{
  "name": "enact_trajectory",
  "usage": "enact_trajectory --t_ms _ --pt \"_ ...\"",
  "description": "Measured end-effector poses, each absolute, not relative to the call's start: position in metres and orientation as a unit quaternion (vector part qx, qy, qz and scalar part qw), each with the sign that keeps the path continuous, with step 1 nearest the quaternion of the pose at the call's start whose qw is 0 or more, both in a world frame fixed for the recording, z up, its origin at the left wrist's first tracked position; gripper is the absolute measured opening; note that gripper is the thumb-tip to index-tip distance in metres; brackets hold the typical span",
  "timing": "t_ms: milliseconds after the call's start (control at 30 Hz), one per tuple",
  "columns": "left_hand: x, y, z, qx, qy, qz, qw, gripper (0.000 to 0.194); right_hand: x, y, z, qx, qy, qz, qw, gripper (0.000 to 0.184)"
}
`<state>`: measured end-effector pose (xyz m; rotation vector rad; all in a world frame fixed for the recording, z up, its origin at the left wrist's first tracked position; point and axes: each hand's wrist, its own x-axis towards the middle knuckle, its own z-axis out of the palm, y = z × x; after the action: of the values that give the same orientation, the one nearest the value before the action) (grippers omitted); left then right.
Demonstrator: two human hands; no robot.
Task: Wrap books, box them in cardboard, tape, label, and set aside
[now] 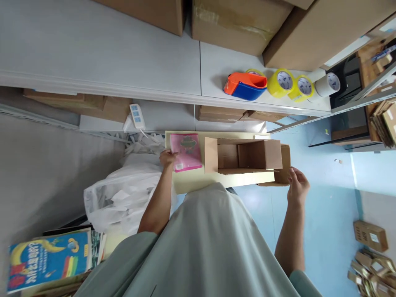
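Note:
My left hand (168, 158) grips the left edge of a pink book (188, 150) in a shiny cover, its thumb resting on top. The book lies flat over the pale yellow bench (188, 181). To its right stands an open cardboard box (210, 155), its flaps spread and only bare cardboard showing inside. My right hand (298, 185) pinches the edge of a brown cardboard piece (284, 175) at the bench's right end. Whether this piece belongs to the open box, I cannot tell.
An orange and blue tape dispenser (246, 86) and yellow tape rolls (281, 82) sit on the grey shelf (123, 53), beneath large cartons (238, 24). A white plastic bag (123, 198) and a blue book (51, 260) are at left. A power strip (137, 116) lies below the shelf.

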<state>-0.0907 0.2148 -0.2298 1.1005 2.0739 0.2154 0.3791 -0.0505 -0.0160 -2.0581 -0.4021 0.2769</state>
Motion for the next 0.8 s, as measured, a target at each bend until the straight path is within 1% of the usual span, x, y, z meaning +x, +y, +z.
enact_trajectory --t_ms 133,200,267,333,433,533,633,733,800 --pt "-0.073 0.212 -0.199 0.448 0.816 0.124 0.343 0.017 0.393 -0.04 -0.021 -0.842 -0.188 0.119 0.491 0.055" --pt "-0.063 0.21 -0.177 0.464 0.811 0.149 0.324 0.012 0.403 -0.032 -0.022 -0.837 -0.22 0.122 0.486 0.052" --pt "-0.058 0.209 -0.148 0.492 0.8 0.177 0.294 0.012 0.413 -0.022 -0.021 -0.832 -0.264 0.128 0.471 0.05" --pt "-0.06 0.207 -0.113 0.534 0.781 0.202 0.253 0.017 0.422 -0.012 -0.018 -0.827 -0.313 0.142 0.445 0.048" --pt "-0.071 0.198 -0.048 0.61 0.731 0.236 0.193 0.023 0.429 0.004 -0.013 -0.812 -0.375 0.176 0.412 0.05" --pt "-0.072 0.181 0.024 0.674 0.668 0.284 0.136 0.025 0.432 0.016 -0.01 -0.786 -0.428 0.235 0.38 0.053" --pt "-0.05 0.163 0.087 0.735 0.597 0.305 0.099 0.02 0.436 0.022 -0.013 -0.75 -0.477 0.316 0.333 0.051" --pt "-0.01 0.151 0.123 0.771 0.548 0.309 0.096 0.012 0.44 0.021 -0.02 -0.717 -0.518 0.37 0.283 0.044" --pt "0.02 0.148 0.133 0.794 0.521 0.292 0.115 0.009 0.441 0.018 -0.026 -0.698 -0.56 0.365 0.259 0.038"
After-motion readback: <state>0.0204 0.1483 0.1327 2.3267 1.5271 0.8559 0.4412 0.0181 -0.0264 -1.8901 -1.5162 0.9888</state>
